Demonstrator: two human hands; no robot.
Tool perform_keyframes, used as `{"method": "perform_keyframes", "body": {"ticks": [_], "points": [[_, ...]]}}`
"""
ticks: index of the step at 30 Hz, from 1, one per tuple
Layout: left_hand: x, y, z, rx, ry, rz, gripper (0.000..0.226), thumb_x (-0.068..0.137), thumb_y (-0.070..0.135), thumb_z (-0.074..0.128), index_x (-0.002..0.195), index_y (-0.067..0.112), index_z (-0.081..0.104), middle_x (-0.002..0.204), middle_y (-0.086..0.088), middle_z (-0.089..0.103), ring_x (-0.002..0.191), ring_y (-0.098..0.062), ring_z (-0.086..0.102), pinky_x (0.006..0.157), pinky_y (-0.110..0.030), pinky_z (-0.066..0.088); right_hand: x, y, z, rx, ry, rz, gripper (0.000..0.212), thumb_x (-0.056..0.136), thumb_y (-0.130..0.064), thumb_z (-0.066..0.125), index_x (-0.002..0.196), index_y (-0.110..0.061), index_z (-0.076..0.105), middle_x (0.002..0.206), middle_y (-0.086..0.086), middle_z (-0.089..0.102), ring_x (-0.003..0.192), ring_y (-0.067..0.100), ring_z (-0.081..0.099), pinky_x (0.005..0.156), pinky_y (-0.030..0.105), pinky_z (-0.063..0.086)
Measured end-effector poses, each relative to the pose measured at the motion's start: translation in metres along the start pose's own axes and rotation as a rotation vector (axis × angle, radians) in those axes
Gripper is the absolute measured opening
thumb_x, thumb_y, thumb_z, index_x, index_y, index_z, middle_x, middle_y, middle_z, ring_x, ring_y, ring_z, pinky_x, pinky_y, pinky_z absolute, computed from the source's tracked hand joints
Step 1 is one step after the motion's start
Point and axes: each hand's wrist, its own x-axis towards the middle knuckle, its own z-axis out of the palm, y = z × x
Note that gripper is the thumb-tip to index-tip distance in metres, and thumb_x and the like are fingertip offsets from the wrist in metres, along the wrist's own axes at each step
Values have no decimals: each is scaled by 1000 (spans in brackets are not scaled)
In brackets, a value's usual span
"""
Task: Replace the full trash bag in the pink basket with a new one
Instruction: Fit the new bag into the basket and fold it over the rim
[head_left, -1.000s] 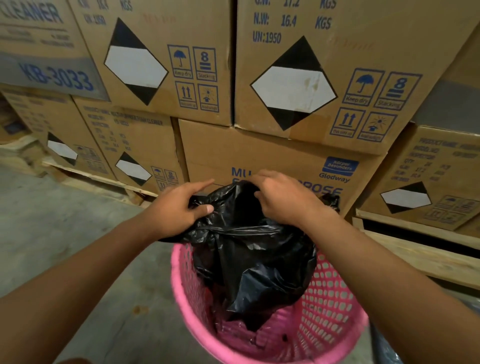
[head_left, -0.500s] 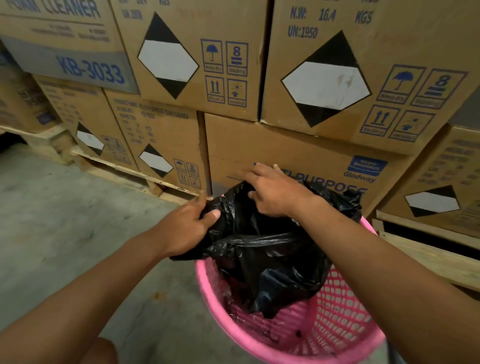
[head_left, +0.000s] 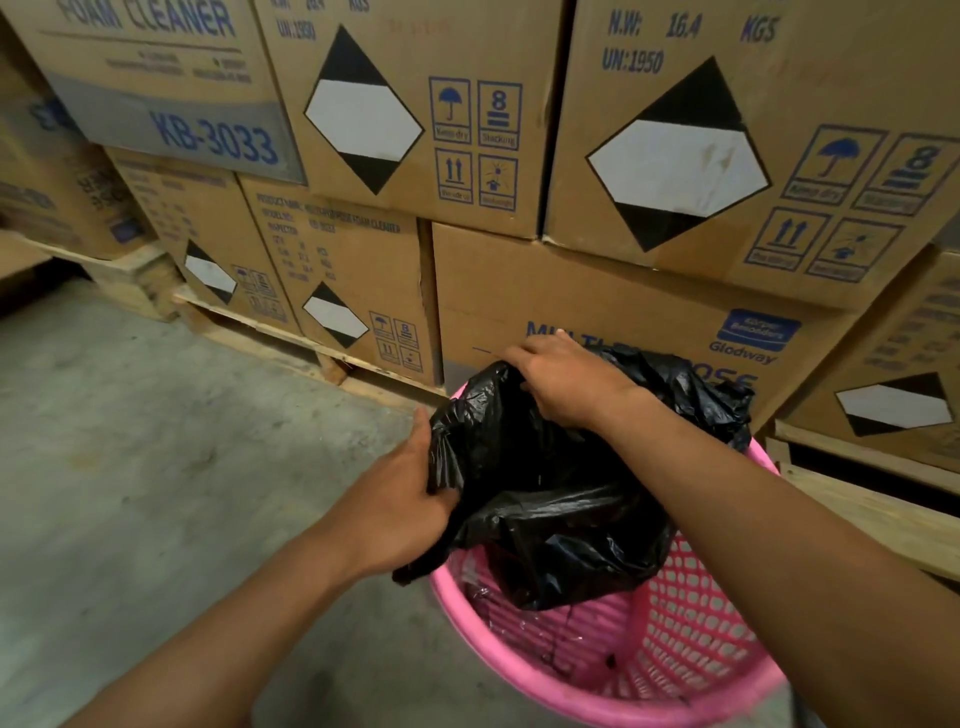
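Observation:
A pink perforated basket (head_left: 691, 644) stands on the concrete floor at the lower right. A black trash bag (head_left: 561, 509) hangs loosely inside it, its bottom above the basket floor. My left hand (head_left: 400, 499) grips the bag's left edge at the basket's near-left rim. At the far side my right hand (head_left: 566, 384) holds the bag's top edge, fingers curled into the plastic. The bag's far-right edge drapes over the basket's back rim. A full bag is not in sight.
Stacked cardboard boxes (head_left: 649, 171) on wooden pallets (head_left: 291, 338) form a wall right behind the basket. Bare concrete floor (head_left: 135, 467) stretches to the left. Another pallet edge (head_left: 872, 499) lies to the right of the basket.
My left hand moved down and left with the bag edge toward the basket rim. My right hand pushed its edge toward the far rim. The bag mouth spread wider.

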Motion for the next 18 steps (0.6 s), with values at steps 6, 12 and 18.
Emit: {"method": "perform_keyframes", "body": {"ticks": [6, 12, 18], "points": [[9, 12, 11, 99, 316, 106, 79, 103, 37, 45, 160, 19, -7, 169, 5, -1, 153, -15, 13, 116, -26, 17, -5, -12, 1, 51, 105, -68, 66, 86, -15, 60, 150, -23, 43, 140, 6, 51, 137, 30, 41, 120, 50, 26], [4, -5, 20, 12, 167, 85, 112, 82, 27, 68, 158, 33, -14, 164, 11, 20, 145, -14, 32, 110, -29, 34, -2, -18, -1, 77, -48, -36, 62, 98, -31, 53, 156, -32, 32, 154, 5, 41, 149, 28, 26, 125, 54, 1], [8, 11, 7, -32, 214, 0, 96, 93, 41, 61, 159, 28, -7, 167, 8, 15, 151, -18, 24, 119, -38, 27, -6, -24, -12, 228, 54, -11, 64, 91, -21, 59, 152, -24, 39, 147, 7, 44, 143, 28, 32, 122, 46, 21]]}}
